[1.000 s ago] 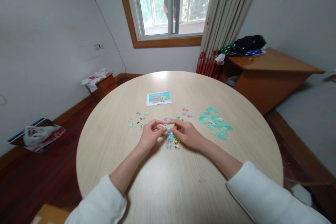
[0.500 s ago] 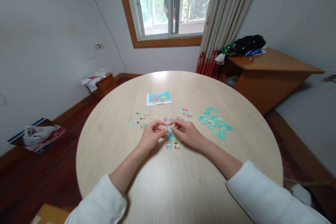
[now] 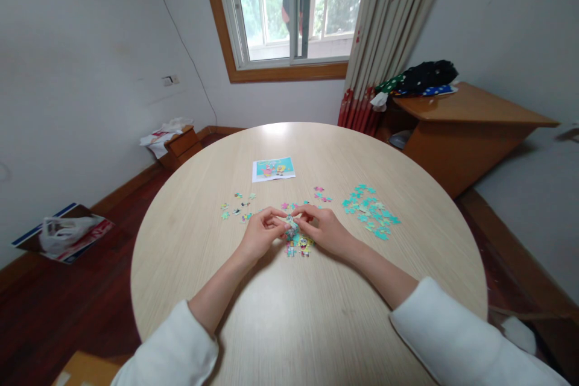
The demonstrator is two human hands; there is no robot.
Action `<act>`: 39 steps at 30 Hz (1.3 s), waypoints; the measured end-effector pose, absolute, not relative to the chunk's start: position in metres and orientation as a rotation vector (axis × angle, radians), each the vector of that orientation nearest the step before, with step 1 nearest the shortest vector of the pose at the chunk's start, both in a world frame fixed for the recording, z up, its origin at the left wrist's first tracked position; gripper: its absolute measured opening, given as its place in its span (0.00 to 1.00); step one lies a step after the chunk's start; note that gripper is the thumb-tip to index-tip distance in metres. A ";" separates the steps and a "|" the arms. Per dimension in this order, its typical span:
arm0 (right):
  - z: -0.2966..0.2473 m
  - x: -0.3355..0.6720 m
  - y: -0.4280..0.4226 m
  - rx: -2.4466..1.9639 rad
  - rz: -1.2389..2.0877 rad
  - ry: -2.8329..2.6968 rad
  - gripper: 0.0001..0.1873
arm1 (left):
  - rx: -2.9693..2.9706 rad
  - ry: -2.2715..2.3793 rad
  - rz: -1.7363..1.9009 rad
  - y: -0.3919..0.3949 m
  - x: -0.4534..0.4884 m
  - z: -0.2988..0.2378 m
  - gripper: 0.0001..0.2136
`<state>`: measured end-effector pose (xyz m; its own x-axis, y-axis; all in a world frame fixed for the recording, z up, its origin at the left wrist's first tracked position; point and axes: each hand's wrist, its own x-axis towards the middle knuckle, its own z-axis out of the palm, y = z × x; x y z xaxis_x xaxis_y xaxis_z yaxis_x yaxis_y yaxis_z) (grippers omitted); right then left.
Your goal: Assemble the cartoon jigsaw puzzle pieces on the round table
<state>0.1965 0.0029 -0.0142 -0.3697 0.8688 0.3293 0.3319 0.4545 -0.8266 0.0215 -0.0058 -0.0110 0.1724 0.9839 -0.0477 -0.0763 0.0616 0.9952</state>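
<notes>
Lowered slightly, left hand (image 3: 259,232) and right hand (image 3: 326,232) pinch puzzle pieces (image 3: 291,227)

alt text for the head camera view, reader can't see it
The left hand and right hand pinch a small jigsaw piece between them by a partly joined cluster on a round wooden table. Loose teal pieces lie to the right, a printed picture farther back.

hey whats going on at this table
A person is working on a jigsaw at a round wooden table. The left hand and right hand together pinch a jigsaw piece just above a small joined-up patch. A reference picture lies farther up the table. A pile of teal pieces sits to the right, and a few loose pieces lie to the left.
</notes>
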 end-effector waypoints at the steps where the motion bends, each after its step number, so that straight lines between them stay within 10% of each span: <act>1: -0.014 0.197 0.003 -1.012 0.856 -1.915 0.09 | 1.185 1.050 1.081 -0.006 0.022 -0.010 0.16; 39: -0.017 0.196 0.004 -1.086 0.737 -1.991 0.08 | 1.119 1.123 1.140 -0.004 0.020 -0.011 0.16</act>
<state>0.1962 0.0040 -0.0165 -0.3686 0.8690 0.3302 0.4443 0.4767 -0.7585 0.0200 -0.0039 -0.0114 0.0776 0.9942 -0.0746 -0.0896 0.0814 0.9926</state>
